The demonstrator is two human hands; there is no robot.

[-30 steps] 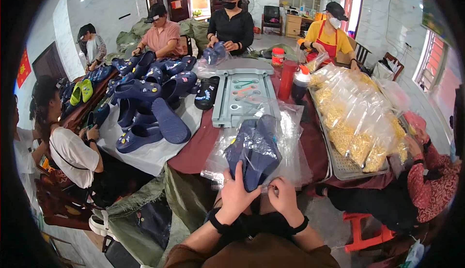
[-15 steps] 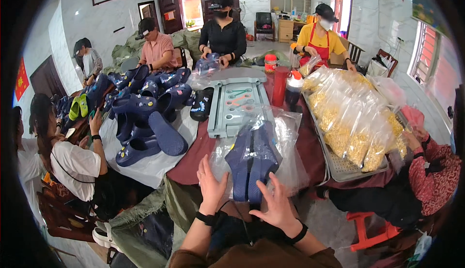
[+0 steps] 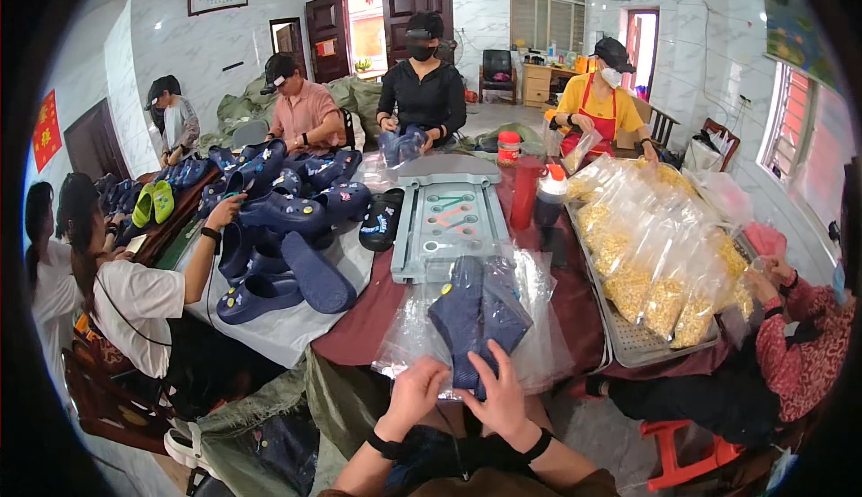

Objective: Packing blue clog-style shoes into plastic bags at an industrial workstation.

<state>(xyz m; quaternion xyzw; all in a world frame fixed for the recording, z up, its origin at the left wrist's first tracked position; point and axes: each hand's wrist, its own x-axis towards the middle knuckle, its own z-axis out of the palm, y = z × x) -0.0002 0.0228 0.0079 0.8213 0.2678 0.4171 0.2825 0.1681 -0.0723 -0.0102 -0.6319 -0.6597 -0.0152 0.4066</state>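
A pair of navy foam clogs (image 3: 463, 340) lies inside a clear plastic bag (image 3: 542, 340) at the table's near edge, soles partly turned up. My left hand (image 3: 415, 396) is at the bag's near left edge, its fingers pinched together on the plastic. My right hand (image 3: 501, 400) rests by the heel end of the clogs, fingers apart, with fingertips touching the bagged clog. Beyond the bag is a grey folded plastic stool (image 3: 449, 219), lying flat. A black clog (image 3: 382, 219) stands left of it.
A heap of navy clogs (image 3: 285, 212) covers the white sheet at left. On the right, a metal tray (image 3: 620, 346) carries several bags of yellow pieces (image 3: 669, 277). A red flask (image 3: 524, 193) and a dark bottle (image 3: 549, 193) stand between. Co-workers sit around; a red stool (image 3: 691, 461) is lower right.
Both hands have come down onto the bag's near end from just above it; the left fingers have closed. The bagged clogs have shifted slightly. A co-worker at left now reaches toward the clog heap.
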